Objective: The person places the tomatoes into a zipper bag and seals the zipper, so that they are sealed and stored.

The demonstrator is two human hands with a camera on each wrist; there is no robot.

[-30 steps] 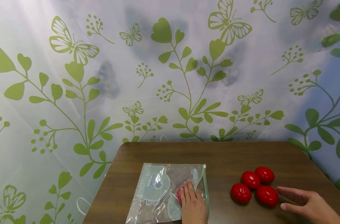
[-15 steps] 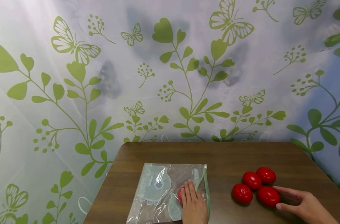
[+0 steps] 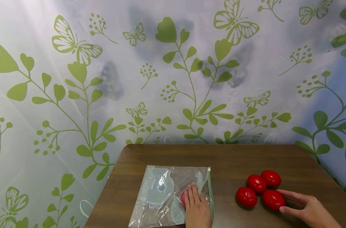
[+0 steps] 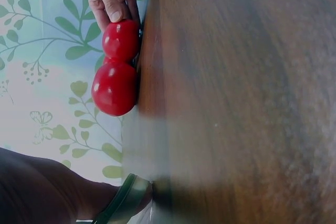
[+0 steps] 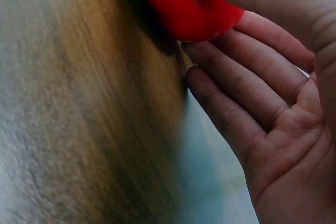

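Observation:
My right hand [image 3: 308, 207] pinches a glossy red tomato [image 3: 273, 200] between thumb and fingers, at the near right of a cluster of several like it. In the right wrist view the thumb lies across the red skin and the fingers reach along its other side. My left hand [image 3: 198, 209] rests with straight fingers on a clear zip bag [image 3: 179, 177] with a green-edged mouth. Under those fingers a red round thing [image 3: 182, 199] shows in the bag, partly hidden. In the left wrist view the green edge [image 4: 118, 203] crosses beside the left hand.
Other red tomatoes [image 3: 247, 197] sit close together to the left of and behind the pinched one. All stands on a dark brown wooden table [image 3: 224, 155]. Behind its far edge hangs a pale curtain [image 3: 113, 47] with green leaves and butterflies.
My right hand has moved left to the nearest tomato and closed its thumb and fingers on it. The left hand and the bag have stayed put.

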